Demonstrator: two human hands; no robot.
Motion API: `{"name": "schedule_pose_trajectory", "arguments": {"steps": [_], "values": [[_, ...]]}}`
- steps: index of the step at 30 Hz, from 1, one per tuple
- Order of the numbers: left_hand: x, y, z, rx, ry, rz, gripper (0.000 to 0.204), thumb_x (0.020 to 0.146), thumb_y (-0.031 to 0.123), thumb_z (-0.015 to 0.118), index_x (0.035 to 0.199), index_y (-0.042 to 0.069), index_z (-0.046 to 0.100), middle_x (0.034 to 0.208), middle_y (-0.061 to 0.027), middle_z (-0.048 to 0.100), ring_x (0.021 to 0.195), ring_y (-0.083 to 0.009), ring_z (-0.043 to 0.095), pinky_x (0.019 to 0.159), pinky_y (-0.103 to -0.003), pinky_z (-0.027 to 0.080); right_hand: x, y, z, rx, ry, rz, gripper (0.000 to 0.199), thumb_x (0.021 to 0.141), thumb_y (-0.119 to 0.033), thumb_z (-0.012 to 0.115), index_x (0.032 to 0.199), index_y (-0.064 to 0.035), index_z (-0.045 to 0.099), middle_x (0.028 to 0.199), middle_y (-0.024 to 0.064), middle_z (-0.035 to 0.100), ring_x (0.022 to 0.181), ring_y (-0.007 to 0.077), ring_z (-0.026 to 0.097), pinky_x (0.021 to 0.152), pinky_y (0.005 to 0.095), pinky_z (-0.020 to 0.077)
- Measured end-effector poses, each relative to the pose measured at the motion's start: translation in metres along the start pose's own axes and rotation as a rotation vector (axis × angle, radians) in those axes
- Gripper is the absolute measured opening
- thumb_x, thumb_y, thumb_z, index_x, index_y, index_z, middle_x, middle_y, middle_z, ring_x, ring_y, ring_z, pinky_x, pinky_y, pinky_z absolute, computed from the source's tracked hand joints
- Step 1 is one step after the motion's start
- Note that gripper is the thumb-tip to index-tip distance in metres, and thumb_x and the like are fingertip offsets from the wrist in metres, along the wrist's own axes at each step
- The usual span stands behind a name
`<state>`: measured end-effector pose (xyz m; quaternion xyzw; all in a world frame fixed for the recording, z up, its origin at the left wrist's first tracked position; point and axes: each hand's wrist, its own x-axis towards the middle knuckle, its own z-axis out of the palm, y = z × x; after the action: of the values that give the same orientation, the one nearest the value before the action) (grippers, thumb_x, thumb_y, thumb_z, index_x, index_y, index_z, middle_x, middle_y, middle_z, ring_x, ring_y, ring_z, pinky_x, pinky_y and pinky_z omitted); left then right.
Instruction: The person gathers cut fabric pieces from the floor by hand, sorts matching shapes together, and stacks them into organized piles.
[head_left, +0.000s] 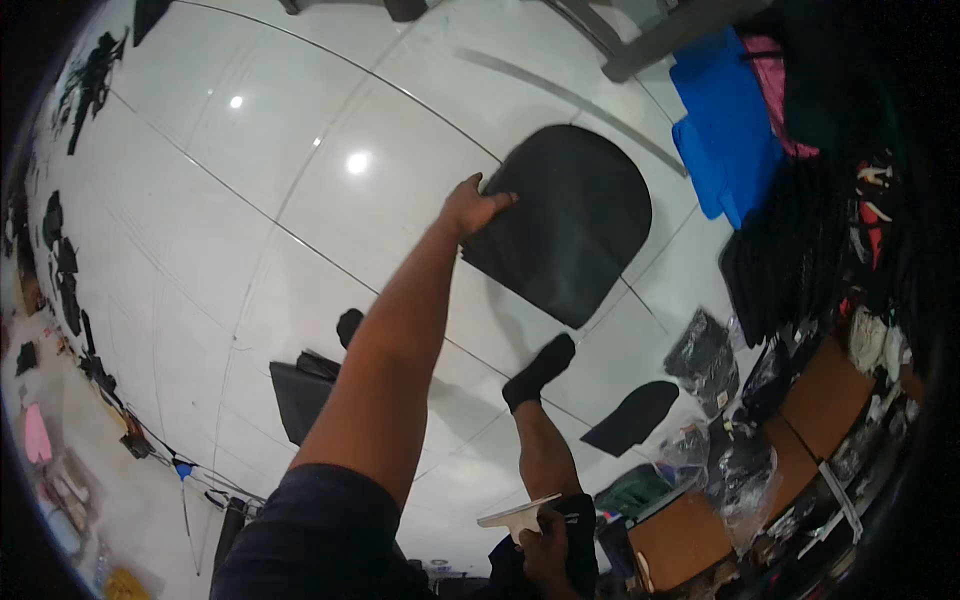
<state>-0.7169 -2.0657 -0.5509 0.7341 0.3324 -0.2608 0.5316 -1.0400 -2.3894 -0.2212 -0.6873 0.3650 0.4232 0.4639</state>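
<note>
My left hand (478,208) reaches forward and grips the left edge of a black sheet (570,220), thumb on top and fingers at the edge. The sheet has one broad rounded end and straighter sides, and a soft shadow falls on the floor by its near edge. Close to my body, my right hand (543,548) is closed around a pale T-shaped scraper (520,516) with a wide flat blade. A smaller black cut piece (632,418) lies on the floor to the right of my sock-covered foot (540,372).
Another black piece (298,398) lies left of my forearm. On the right are a blue folded sheet (725,130), a stack of black sheets (775,265), plastic-wrapped packages (704,362) and brown cardboard boxes (680,540). Black scraps (65,275) line the left side of the white tiled floor (250,150).
</note>
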Motion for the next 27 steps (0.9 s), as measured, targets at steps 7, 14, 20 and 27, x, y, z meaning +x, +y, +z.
{"name": "schedule_pose_trajectory", "arguments": {"steps": [7, 14, 20, 27], "values": [[-0.02, 0.011, 0.02, 0.2, 0.046, 0.136, 0.061, 0.075, 0.042, 0.07, 0.116, -0.001, 0.059, 0.098, -0.0212, 0.067, 0.091, -0.0288, 0.066, 0.082, -0.038, 0.05, -0.006, 0.013, -0.013, -0.11, -0.015, -0.066, 0.046, 0.079, -0.004, 0.055, 0.122, -0.0003, 0.039, 0.101, 0.01, 0.052, 0.077, 0.013, 0.053, 0.061, 0.0259, 0.0466], [-0.015, 0.004, 0.017, 0.375, -0.011, 0.134, 0.062, 0.071, 0.046, 0.068, 0.113, 0.002, 0.062, 0.112, -0.0201, 0.062, 0.108, -0.0344, 0.057, 0.092, -0.037, 0.045, 0.009, 0.042, -0.031, -0.225, -0.02, -0.236, 0.042, 0.086, -0.012, 0.06, 0.122, 0.0007, 0.042, 0.11, 0.0103, 0.053, 0.097, 0.0178, 0.051, 0.082, 0.0311, 0.0444], [-0.035, 0.046, 0.015, 0.561, -0.118, -0.257, 0.076, 0.073, 0.054, 0.062, 0.13, 0.005, 0.048, 0.131, -0.0184, 0.049, 0.127, -0.0326, 0.042, 0.104, -0.052, 0.031, 0.014, -0.011, -0.041, -0.14, 0.043, -0.052, 0.044, 0.079, -0.005, 0.055, 0.12, 0.0006, 0.041, 0.099, 0.0101, 0.053, 0.066, 0.012, 0.052, 0.052, 0.0224, 0.0451], [-0.138, 0.0, -0.013, 0.195, -0.056, -0.102, 0.078, 0.081, 0.056, 0.056, 0.13, -0.002, 0.044, 0.128, -0.0263, 0.05, 0.122, -0.0404, 0.045, 0.102, -0.045, 0.037, 0.02, -0.037, -0.005, -0.016, -0.008, -0.255, 0.046, 0.082, -0.012, 0.053, 0.124, 0.0015, 0.041, 0.094, 0.0113, 0.054, 0.065, 0.0136, 0.056, 0.045, 0.0233, 0.0455]]}}
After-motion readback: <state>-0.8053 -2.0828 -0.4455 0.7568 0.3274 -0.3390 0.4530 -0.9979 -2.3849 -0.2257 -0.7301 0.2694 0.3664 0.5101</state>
